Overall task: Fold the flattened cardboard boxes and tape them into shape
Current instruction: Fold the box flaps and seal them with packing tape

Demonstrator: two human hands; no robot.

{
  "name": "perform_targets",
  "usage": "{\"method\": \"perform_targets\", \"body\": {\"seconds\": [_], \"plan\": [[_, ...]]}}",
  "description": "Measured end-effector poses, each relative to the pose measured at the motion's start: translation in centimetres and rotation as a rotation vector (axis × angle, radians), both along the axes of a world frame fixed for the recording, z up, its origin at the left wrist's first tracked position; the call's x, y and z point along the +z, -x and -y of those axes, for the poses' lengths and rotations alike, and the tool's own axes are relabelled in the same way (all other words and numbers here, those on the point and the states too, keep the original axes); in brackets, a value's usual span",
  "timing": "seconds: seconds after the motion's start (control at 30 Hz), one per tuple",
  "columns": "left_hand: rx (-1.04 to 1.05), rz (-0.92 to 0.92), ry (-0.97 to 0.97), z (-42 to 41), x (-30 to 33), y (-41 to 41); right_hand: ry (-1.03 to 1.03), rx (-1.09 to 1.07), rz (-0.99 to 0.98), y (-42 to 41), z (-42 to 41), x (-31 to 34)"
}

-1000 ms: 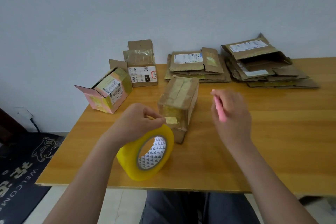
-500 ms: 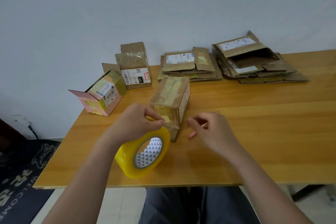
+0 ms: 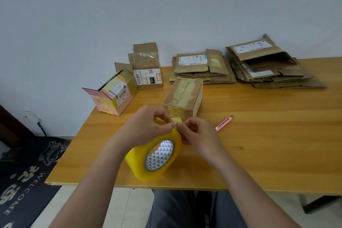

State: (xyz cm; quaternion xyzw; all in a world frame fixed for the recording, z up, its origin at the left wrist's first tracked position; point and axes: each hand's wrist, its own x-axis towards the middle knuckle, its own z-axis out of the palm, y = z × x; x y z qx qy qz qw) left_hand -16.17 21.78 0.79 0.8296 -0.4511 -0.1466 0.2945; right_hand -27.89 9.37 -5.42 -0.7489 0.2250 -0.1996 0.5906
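A big yellow tape roll (image 3: 157, 157) stands on edge on the wooden table (image 3: 268, 144), near the front. My left hand (image 3: 146, 127) grips its top. My right hand (image 3: 198, 135) pinches the loose tape end right beside my left fingers. Just behind them sits a folded cardboard box (image 3: 185, 96) with tape along its top seam and a strip on its near face. A pink utility knife (image 3: 224, 123) lies on the table to the right of my right hand.
Two flattened cardboard stacks lie at the back: one in the middle (image 3: 201, 68), a bigger one to the right (image 3: 268, 66). Two shaped boxes stand at the back left: a pink-sided one (image 3: 112, 96) and a brown labelled one (image 3: 147, 70). A dark mat (image 3: 27, 181) covers the floor.
My right hand has put the pink knife down on the table and come left to the tape roll, where it now pinches the tape end. My left hand stayed on the roll.
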Motion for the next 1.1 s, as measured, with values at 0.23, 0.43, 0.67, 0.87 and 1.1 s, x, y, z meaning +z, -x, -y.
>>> {"method": "perform_targets", "body": {"seconds": [0.23, 0.43, 0.67, 0.87, 1.1], "plan": [[0.239, 0.066, 0.093, -3.2, 0.2, -0.2, 0.242, -0.101, 0.024, -2.2, -0.7, -0.6], [0.249, -0.165, -0.010, -8.3, -1.3, -2.0, 0.170, -0.175, 0.034, -4.3, -2.0, -1.8], [0.405, 0.279, 0.241, -12.1, -2.2, -6.4, -0.189, 0.009, 0.000, -8.6, -7.6, -1.4], [0.239, 0.591, -0.061, -12.4, -2.4, -7.6, 0.448, 0.048, -0.297, -9.6, -7.7, -3.0], [0.080, 0.658, -0.181, -9.2, -1.3, -5.9, 0.658, 0.084, -0.466, -7.8, -6.9, -4.0]]}}
